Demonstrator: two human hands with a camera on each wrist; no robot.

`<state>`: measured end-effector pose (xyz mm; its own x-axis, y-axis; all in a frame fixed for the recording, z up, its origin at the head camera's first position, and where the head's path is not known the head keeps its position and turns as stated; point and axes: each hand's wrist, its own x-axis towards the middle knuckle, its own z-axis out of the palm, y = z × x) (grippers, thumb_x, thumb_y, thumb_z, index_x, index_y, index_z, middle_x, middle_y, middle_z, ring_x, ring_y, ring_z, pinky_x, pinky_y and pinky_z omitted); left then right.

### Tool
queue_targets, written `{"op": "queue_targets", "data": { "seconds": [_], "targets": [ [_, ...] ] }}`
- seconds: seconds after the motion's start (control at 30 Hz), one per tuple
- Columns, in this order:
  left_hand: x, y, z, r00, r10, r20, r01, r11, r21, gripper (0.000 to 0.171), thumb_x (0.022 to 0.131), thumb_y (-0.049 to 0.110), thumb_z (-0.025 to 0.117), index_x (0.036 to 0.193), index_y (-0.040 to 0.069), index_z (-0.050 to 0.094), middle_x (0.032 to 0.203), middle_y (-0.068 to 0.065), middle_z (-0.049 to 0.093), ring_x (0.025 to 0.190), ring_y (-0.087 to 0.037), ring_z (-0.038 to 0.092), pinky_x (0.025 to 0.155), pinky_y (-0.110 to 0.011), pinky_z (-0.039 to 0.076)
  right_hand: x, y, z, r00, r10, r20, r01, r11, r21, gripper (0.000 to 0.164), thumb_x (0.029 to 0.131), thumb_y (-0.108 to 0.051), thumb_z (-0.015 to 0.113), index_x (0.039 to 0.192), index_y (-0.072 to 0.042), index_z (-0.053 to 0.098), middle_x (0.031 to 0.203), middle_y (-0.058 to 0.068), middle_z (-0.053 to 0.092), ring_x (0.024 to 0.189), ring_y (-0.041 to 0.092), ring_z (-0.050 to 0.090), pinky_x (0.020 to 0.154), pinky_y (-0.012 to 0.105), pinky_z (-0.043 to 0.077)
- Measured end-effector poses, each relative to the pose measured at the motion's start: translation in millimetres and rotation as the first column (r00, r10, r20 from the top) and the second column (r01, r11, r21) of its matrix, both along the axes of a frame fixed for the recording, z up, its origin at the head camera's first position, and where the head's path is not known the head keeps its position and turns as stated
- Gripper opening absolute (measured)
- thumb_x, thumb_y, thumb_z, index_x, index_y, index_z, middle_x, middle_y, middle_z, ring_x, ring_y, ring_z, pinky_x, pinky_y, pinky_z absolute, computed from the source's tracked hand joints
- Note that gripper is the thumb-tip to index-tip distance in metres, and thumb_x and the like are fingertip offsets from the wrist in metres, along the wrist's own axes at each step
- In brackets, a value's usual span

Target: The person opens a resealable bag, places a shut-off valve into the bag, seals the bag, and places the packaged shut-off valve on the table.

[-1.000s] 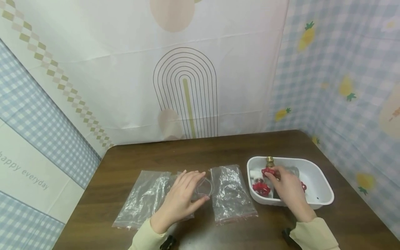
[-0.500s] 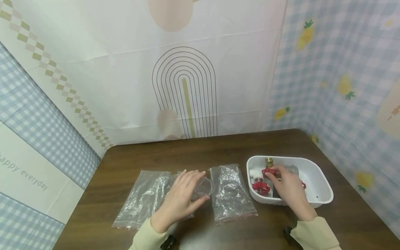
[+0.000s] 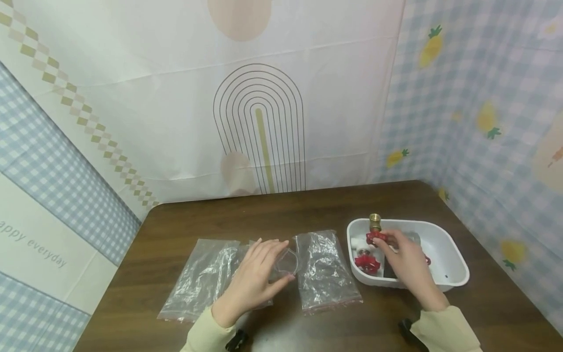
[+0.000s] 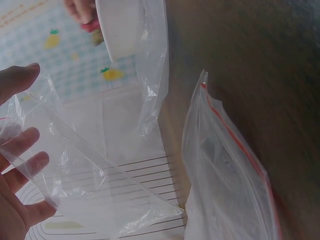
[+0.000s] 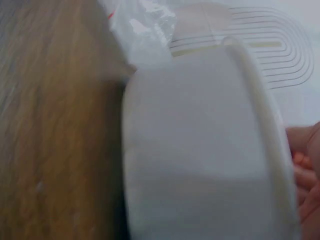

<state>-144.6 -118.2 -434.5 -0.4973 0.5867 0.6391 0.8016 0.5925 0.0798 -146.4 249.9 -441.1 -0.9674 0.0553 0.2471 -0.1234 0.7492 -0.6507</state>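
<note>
My right hand pinches the red handwheel of a brass gate valve over the left part of the white tray. The brass end points up and away, above the tray's far rim. My left hand has its thumb apart from the fingers, with the mouth of a clear plastic bag spread between them. In the left wrist view the fingertips overlap the thin film. From the right wrist view, the tray's wall hides most of the right hand, and the valve is out of sight.
Inside the tray lies another valve with a red handwheel, a further red handle and a grey piece. Flat zip bags lie on the brown table: one left, one between left hand and tray.
My right hand has lifted the brass valve a little and shifted it slightly left, so its end now stands above the tray's rim. The left hand has stayed in place.
</note>
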Motion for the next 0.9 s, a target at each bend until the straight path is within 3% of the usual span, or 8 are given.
{"op": "queue_targets", "data": {
  "seconds": [0.2,0.3,0.43,0.6,0.77,0.9],
  "targets": [
    [1.1,-1,-0.6,1.0,-0.001,0.011,0.001,1.0,-0.002,0.077,0.083,0.04,0.078,0.143,0.002,0.048,0.135,-0.01,0.06,0.127,-0.03,0.054,0.113,-0.055,0.035,8.4,-16,21.6,0.993,0.093,-0.076,-0.103,0.986,-0.132,0.035,0.097,-0.034,0.067,0.122,-0.01,0.062,0.121,0.014,0.07,0.117,0.037,0.063,0.093,0.06,0.051],
    [0.8,-1,-0.7,1.0,-0.002,-0.003,0.002,1.0,0.002,0.078,0.082,0.04,0.079,0.143,0.002,0.048,0.135,-0.01,0.06,0.126,-0.031,0.055,0.112,-0.056,0.036,13.8,-26,31.5,0.982,0.141,-0.123,-0.163,0.969,-0.186,0.027,0.097,-0.026,0.069,0.12,-0.011,0.064,0.116,0.008,0.072,0.113,0.022,0.065,0.088,0.04,0.057],
    [1.1,-1,0.2,1.0,0.011,0.012,-0.011,1.0,0.002,0.077,0.083,0.04,0.079,0.143,0.003,0.049,0.136,-0.01,0.059,0.127,-0.03,0.054,0.114,-0.055,0.034,20.3,-39,42.4,0.966,0.2,-0.165,-0.238,0.936,-0.26,0.021,0.096,-0.015,0.07,0.115,-0.01,0.065,0.109,0.003,0.073,0.106,0.003,0.064,0.081,0.02,0.053],
    [1.1,0,1.5,0.998,0.019,0.064,-0.018,1.0,-0.01,0.076,0.085,0.04,0.077,0.146,0.004,0.047,0.139,-0.01,0.057,0.13,-0.029,0.052,0.117,-0.052,0.029,27.2,-54,51.3,0.944,0.265,-0.198,-0.314,0.908,-0.279,0.017,0.094,-0.01,0.071,0.11,-0.013,0.067,0.101,-0.001,0.074,0.089,0.004,0.065,0.071,0.023,0.054],
    [0.5,4,2.9,0.996,0.012,0.089,-0.011,1.0,-0.013,0.077,0.086,0.039,0.077,0.147,0.004,0.045,0.14,-0.01,0.056,0.132,-0.029,0.051,0.118,-0.051,0.027,32.3,-68,51.8,0.891,0.384,-0.243,-0.443,0.853,-0.276,0.019,0.092,-0.003,0.071,0.106,-0.015,0.067,0.093,-0.003,0.072,0.07,0.005,0.062,0.058,0.025,0.052],
    [-0.1,6,5.1,0.996,-0.003,0.084,0.002,1.0,0.004,0.078,0.086,0.039,0.077,0.146,0.003,0.045,0.141,-0.01,0.055,0.132,-0.028,0.05,0.118,-0.051,0.028,35.9,-78,49.4,0.854,0.468,-0.229,-0.518,0.811,-0.274,0.017,0.093,-0.005,0.07,0.106,-0.017,0.068,0.093,-0.007,0.073,0.071,0.005,0.063,0.059,0.026,0.052]
  ]
}}
